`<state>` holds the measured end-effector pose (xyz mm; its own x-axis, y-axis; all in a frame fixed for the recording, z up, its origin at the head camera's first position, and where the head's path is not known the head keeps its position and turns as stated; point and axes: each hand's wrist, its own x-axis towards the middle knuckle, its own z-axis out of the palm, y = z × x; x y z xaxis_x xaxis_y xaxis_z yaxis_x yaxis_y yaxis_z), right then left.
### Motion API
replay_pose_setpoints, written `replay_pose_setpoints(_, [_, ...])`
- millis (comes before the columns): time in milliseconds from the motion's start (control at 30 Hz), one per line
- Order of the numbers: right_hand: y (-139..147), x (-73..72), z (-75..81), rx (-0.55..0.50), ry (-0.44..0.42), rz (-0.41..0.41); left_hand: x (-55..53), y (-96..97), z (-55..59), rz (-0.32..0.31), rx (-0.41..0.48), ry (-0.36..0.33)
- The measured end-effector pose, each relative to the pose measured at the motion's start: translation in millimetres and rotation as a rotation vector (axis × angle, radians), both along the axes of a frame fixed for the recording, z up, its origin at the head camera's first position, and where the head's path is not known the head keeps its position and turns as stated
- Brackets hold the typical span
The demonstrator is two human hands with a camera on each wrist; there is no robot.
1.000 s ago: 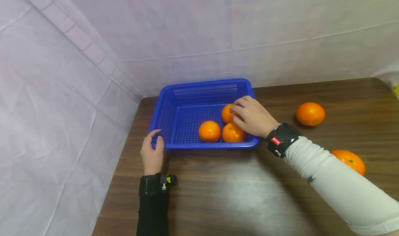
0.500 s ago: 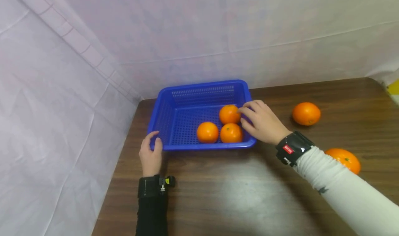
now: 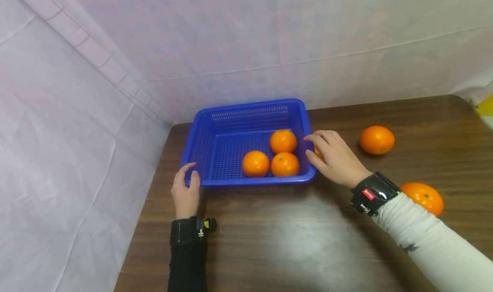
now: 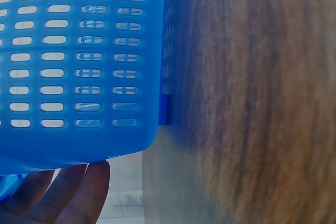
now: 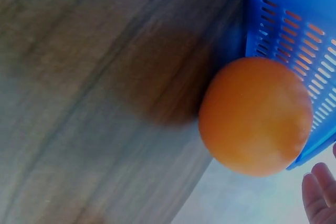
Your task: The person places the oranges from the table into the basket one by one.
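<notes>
A blue plastic basket [image 3: 246,182] with slotted walls stands on the wooden table, holding several oranges less than a handful: one orange [image 3: 256,164] at front middle, another orange [image 3: 285,164] beside it, and a third orange [image 3: 283,141] behind. At the basket's front left corner my left hand [image 3: 186,193] grips the rim; its fingers [image 4: 86,195] show against the corner in the left wrist view. My right hand [image 3: 339,161] hovers just outside the right wall, fingers and thumb spread over an orange [image 5: 257,116]. That orange is mostly hidden in the head view. The right fingers [image 5: 317,190] look apart from it.
Two more oranges lie on the right of the table [image 3: 300,240]: one orange [image 3: 377,140] farther back, one orange [image 3: 423,198] partly behind the right sleeve. White cloth [image 3: 231,35] hangs behind the table and on the left. Something yellow [image 3: 486,107] shows at the far right edge.
My right hand has moved right, from over the back orange in the basket to outside the right wall. An orange now shows under it. My left hand stays at the corner.
</notes>
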<state>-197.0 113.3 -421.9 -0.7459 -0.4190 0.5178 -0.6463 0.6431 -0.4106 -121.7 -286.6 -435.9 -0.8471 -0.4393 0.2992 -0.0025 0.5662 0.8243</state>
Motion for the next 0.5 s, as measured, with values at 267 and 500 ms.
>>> replay_pose_setpoints(267, [9.5, 8.0, -6.5, -0.053, -0.077, -0.04, -0.4, 0.2, -0.4, 0.004, 0.001, 0.007])
replay_pose_setpoints(500, [14.9, 10.3, -14.8, -0.094, -0.079, -0.065, 0.0, 0.5, 0.5, 0.001, 0.009, 0.006])
